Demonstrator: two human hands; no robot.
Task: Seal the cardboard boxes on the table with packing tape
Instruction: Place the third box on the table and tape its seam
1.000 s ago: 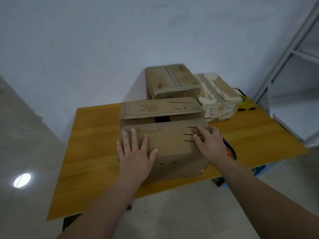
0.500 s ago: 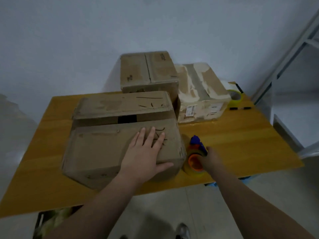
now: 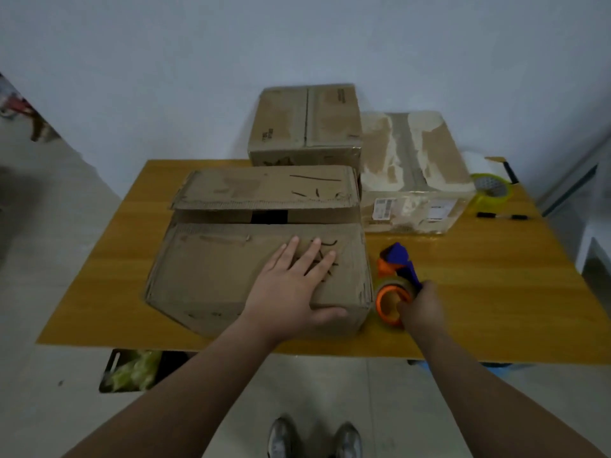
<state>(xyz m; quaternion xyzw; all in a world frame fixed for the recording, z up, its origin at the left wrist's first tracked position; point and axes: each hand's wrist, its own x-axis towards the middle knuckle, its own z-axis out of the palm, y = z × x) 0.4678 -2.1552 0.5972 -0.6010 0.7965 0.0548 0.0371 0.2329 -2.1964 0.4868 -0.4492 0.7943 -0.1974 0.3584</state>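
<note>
A large cardboard box (image 3: 211, 276) stands at the table's front, its two top flaps lying with a dark gap between them. My left hand (image 3: 294, 285) presses flat on the near flap, fingers straight. Just right of the box lies an orange and blue tape dispenser (image 3: 395, 282) with a roll of tape. My right hand (image 3: 420, 309) grips the dispenser at its near side. Two more boxes stand behind: a brown one (image 3: 307, 123) and a pale, torn-surfaced one (image 3: 410, 170) with labels.
The wooden table (image 3: 496, 292) also carries a yellow tape roll (image 3: 491, 191) and a black marker (image 3: 499, 216) at the far right. A metal shelf frame (image 3: 568, 183) stands to the right. A dark bin (image 3: 132, 371) sits under the table's front edge.
My right hand left the box and went to the tape dispenser, which it now grips. My left hand slid right along the near flap. The view tilted down.
</note>
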